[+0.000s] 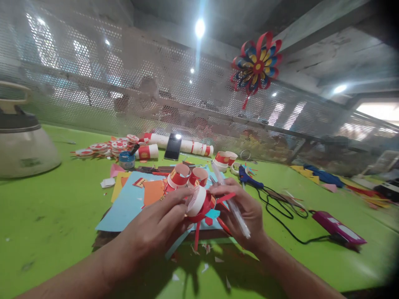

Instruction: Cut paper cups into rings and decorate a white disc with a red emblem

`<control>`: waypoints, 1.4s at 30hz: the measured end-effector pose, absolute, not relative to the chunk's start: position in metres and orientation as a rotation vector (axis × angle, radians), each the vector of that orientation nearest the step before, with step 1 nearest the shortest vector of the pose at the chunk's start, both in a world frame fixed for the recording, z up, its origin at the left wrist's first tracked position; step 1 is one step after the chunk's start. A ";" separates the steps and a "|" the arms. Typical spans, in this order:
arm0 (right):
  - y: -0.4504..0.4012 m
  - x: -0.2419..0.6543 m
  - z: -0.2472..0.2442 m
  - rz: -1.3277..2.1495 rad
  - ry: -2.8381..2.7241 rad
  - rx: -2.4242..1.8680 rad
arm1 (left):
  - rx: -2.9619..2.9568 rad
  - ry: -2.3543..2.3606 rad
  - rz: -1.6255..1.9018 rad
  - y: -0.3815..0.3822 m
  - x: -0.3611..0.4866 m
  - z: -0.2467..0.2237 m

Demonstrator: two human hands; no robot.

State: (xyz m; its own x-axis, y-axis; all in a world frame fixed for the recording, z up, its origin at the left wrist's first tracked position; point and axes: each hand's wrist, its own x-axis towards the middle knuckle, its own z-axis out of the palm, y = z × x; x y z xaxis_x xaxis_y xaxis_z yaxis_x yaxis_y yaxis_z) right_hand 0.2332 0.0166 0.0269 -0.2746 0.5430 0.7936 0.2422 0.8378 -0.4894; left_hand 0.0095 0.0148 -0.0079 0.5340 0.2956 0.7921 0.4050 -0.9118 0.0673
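Observation:
My left hand [158, 220] is closed on the left side of a red and white paper cup piece [197, 201] with red and blue strips sticking out. From the right, my right hand [241, 207] touches the same piece and also holds a clear pen [238, 218], slanting down to the right. Red handles, seemingly of scissors, show under the right fingers. Just behind the held piece stand two cut paper cup rings [179, 176]. Light blue paper [124, 207] and orange paper [153, 192] lie beneath.
Behind are a phone [173, 146], a blue jar [126, 160], a row of stacked cups [195, 147] and cup pieces. A blue glue gun [250, 178] and its cable run right to a magenta power strip [338, 228]. A large container [28, 149] stands left.

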 end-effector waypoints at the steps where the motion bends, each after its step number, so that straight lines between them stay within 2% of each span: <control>1: 0.016 0.233 0.027 0.317 -1.867 -0.581 | -2.653 -0.608 -1.319 0.016 0.009 -0.009; 15: 0.008 0.227 0.035 0.273 -1.875 -0.419 | -2.590 -0.691 -1.407 0.019 0.015 0.013; 31: 0.006 0.227 0.037 0.279 -1.887 -0.458 | -2.651 -0.620 -1.617 0.025 0.013 0.015; 37: 0.004 0.228 0.037 0.244 -1.853 -0.548 | -2.851 -0.920 -1.766 0.026 0.017 0.006; 42: 0.003 0.231 0.040 0.431 -1.816 -0.756 | -3.047 -1.114 -1.905 0.019 0.021 0.012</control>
